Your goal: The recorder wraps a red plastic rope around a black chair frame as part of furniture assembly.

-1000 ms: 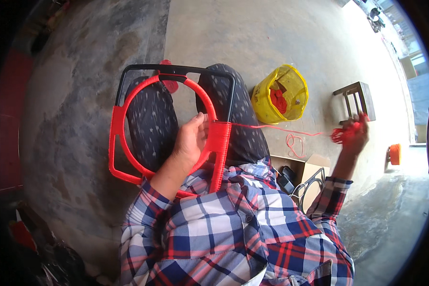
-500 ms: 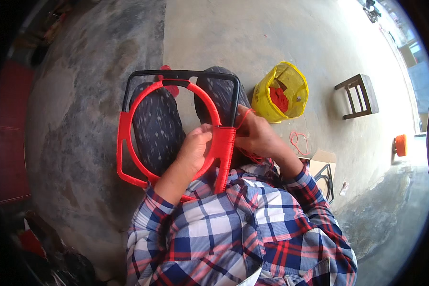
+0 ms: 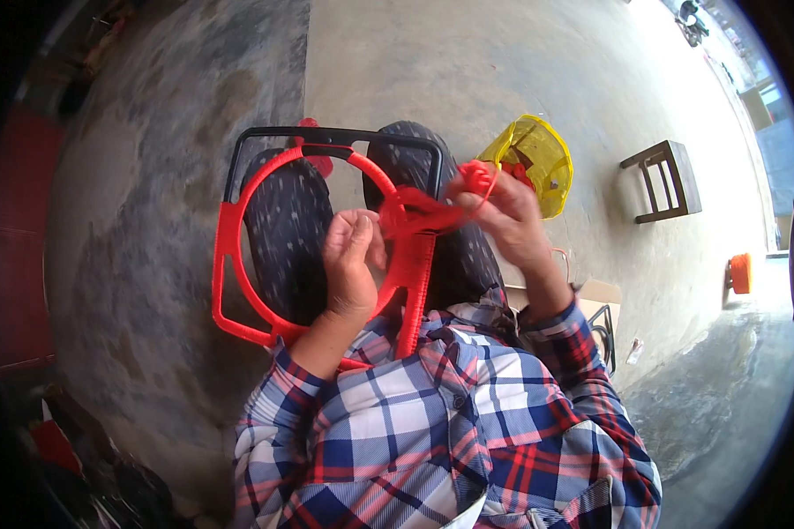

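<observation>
Across my lap rests a frame with a ring in it (image 3: 232, 231), its black bar bare along the far side and the rest wrapped in red cord. My right hand (image 3: 512, 219) is closed on a bundle of red cord (image 3: 425, 214), which passes over the frame's right side toward the ring. Motion blurs part of that bundle. Inside the ring is my left hand (image 3: 353, 260), thumb up and fingers loosely bent, apart from the frame and holding nothing that I can see.
Beyond my right hand stands a yellow bucket (image 3: 556, 167) with red material inside. Farther right are a dark wooden stool (image 3: 675, 181) and an orange spool (image 3: 742, 273). Cardboard (image 3: 602, 295) with black frame parts lies by my right elbow.
My right hand has lifted the red cord bundle up and over the frame's right side. My left hand has let go of the frame and moved slightly left, its fingers loosened.
</observation>
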Demonstrator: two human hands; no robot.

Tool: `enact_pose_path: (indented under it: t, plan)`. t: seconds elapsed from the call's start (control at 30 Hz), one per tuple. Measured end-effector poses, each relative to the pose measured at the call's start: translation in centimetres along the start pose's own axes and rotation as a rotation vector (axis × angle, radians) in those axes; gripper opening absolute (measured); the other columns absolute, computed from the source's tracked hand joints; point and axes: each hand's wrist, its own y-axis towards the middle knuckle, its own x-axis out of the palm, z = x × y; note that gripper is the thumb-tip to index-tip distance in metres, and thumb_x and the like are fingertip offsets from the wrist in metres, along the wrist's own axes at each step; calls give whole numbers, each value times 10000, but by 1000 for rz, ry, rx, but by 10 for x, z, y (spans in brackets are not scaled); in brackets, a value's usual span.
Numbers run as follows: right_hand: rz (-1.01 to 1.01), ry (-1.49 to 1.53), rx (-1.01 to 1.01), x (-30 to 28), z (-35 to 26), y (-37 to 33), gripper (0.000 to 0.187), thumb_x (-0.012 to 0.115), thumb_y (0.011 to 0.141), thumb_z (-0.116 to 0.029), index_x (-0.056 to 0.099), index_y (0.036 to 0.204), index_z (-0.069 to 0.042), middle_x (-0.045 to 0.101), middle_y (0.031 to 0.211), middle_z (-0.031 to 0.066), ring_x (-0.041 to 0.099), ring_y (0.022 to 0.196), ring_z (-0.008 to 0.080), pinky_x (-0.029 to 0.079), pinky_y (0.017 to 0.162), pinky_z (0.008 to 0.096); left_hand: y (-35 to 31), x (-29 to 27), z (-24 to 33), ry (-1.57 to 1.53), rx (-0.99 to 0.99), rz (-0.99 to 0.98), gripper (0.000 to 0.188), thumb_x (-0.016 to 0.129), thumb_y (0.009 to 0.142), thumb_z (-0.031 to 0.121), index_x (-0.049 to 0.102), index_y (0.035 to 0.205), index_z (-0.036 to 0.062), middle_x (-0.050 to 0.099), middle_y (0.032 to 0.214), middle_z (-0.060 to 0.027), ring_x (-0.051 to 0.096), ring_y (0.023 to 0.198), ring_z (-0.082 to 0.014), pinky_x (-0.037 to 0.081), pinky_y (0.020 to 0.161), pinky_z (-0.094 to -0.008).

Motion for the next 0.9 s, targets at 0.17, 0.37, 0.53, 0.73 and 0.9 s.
enact_pose_path:
  t: [0.17, 0.37, 0.53, 0.73, 0.9]
  plan:
    - [-133, -243, 434, -97, -20, -32, 267, 680, 757, -178, 623, 900, 40, 643, 824, 94, 605, 746, 181, 494, 712, 305, 6, -4, 0, 9, -249, 82, 265, 489, 967, 265, 499, 1133, 59, 506, 678, 10, 413, 540, -62, 319, 507, -203]
    - [568, 717, -69, -186, -4, -56, 171, 559, 881, -237, 558, 948, -80, 574, 912, 81, 529, 724, 141, 457, 619, 264, 5, 6, 8, -95, -398, 15, 419, 393, 987, 412, 458, 1280, 119, 597, 840, -46, 574, 756, -147, 475, 677, -289]
    - [394, 505, 262, -111, 25, -35, 113, 586, 903, -227, 576, 882, -116, 381, 545, -83, 308, 407, 35, 244, 379, 208, 7, 2, 5, -251, -452, -125, 410, 375, 979, 381, 482, 1236, 80, 615, 941, -87, 607, 887, -219, 501, 825, -379]
    - [-233, -129, 531, -9, 9, -26, 145, 649, 895, -224, 633, 927, -83, 516, 670, -68, 456, 566, 26, 360, 495, 203, 7, -11, -6, -285, -458, -115, 327, 408, 903, 240, 508, 1116, 12, 621, 1002, -136, 606, 931, -235, 482, 862, -365]
    - [75, 47, 420, -61, 21, -28, 167, 613, 880, -158, 552, 739, -91, 465, 577, -58, 394, 468, 34, 296, 440, 217, 7, -10, -3, -267, -460, -129, 326, 416, 850, 184, 499, 1097, -11, 615, 1026, -154, 602, 966, -235, 466, 889, -356]
